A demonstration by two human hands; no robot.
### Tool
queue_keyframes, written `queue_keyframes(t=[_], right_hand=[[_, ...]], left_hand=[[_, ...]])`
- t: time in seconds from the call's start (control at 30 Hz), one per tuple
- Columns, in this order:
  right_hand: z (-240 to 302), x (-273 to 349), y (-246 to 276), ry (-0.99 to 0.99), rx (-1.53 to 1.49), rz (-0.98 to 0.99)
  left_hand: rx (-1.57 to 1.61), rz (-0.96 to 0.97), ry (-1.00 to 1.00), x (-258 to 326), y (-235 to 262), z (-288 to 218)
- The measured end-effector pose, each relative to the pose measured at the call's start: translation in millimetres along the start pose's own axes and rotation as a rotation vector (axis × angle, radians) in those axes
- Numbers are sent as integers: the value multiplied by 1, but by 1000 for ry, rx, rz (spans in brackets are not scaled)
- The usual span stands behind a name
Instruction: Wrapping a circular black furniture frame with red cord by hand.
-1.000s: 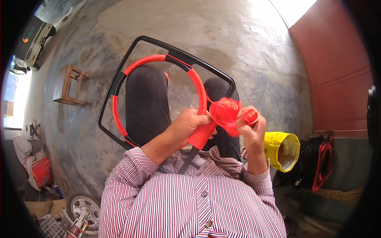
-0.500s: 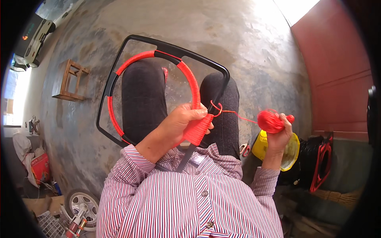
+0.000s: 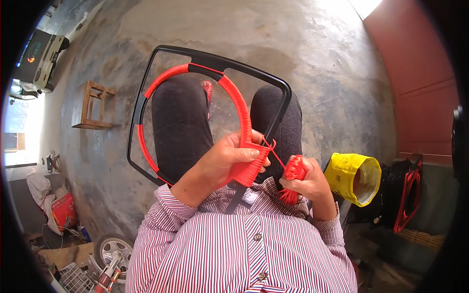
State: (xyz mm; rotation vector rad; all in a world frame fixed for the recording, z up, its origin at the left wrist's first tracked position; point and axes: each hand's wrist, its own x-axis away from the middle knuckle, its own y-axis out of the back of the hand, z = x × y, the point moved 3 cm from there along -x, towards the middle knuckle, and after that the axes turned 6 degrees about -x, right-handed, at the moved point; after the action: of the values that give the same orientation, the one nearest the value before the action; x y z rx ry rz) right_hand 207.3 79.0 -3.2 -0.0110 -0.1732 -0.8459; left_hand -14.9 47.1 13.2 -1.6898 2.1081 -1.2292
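Observation:
Across my lap lies a black frame (image 3: 222, 59) with an inner ring, much of the ring wound in red cord (image 3: 233, 95). My left hand (image 3: 232, 158) is closed on the frame's cord-wrapped section (image 3: 251, 168), thumb on top and fingertips showing at its right side. Close by on the right, my right hand (image 3: 312, 183) grips a bundle of red cord (image 3: 296, 168), its strands hanging below the fist. A strand (image 3: 279, 160) runs from the bundle to a small loop around the bare black bar beside the wrapped section.
A yellow bucket-like container (image 3: 349, 178) stands to my right, near a red-edged black frame (image 3: 408, 200). On the left are a wooden stool (image 3: 93, 107), a wheel (image 3: 113, 251) and a red box (image 3: 63, 210). A red door (image 3: 415, 78) rises at the far right.
My right hand has come left and down with the cord bundle, close to the frame. The strand between them is shorter. My left hand keeps its hold.

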Motion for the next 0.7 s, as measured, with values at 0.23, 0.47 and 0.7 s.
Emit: queue_keyframes(t=[0.23, 0.47, 0.7], right_hand=[[-11, 21, 4, 75, -9, -116], [-24, 34, 0, 55, -66, -191], [-13, 30, 16, -42, -182, -244]], left_hand=[[3, 20, 9, -6, 6, 5], [14, 29, -32, -6, 7, 5], [-393, -95, -168, 22, -25, -16]])
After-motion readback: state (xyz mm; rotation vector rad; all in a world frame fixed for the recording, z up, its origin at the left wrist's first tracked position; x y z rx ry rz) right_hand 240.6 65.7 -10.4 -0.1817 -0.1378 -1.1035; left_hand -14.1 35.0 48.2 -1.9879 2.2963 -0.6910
